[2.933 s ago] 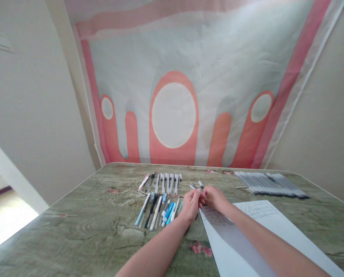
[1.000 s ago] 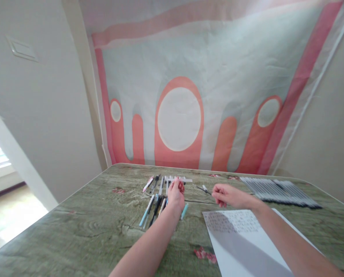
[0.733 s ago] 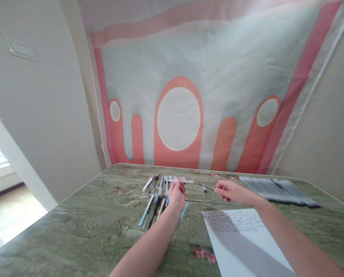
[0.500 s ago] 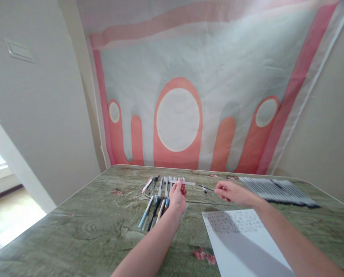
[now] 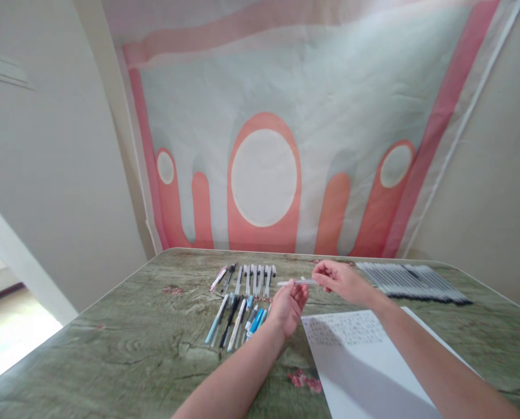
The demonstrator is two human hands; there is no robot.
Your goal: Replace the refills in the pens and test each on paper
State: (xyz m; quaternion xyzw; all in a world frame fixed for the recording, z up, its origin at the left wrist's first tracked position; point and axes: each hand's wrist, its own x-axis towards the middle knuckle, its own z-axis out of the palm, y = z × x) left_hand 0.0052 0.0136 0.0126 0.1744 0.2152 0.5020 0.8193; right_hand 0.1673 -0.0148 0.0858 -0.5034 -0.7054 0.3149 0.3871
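Note:
My left hand [image 5: 289, 308], palm turned up, pinches a slim clear pen barrel [image 5: 304, 282] held level just over the table. At the barrel's right end are the closed fingertips of my right hand [image 5: 336, 279]. The thin dark refill that hand held is now hidden by the barrel and fingers. Just left of my left hand lie several pens [image 5: 238, 323] in black, white and blue. Beyond them is a row of clear pens [image 5: 255, 280].
A sheet of paper with writing [image 5: 351, 355] lies under my right forearm, another sheet's edge showing beside it. At the right back is a wide row of clear, dark-tipped pens [image 5: 410, 282]. A wood-patterned table [image 5: 124, 343] meets a patterned hanging cloth [image 5: 264, 238].
My hands have come together: the right moved left to the barrel's end, the left slightly right. The refill between them is no longer visible. The view has shifted slightly.

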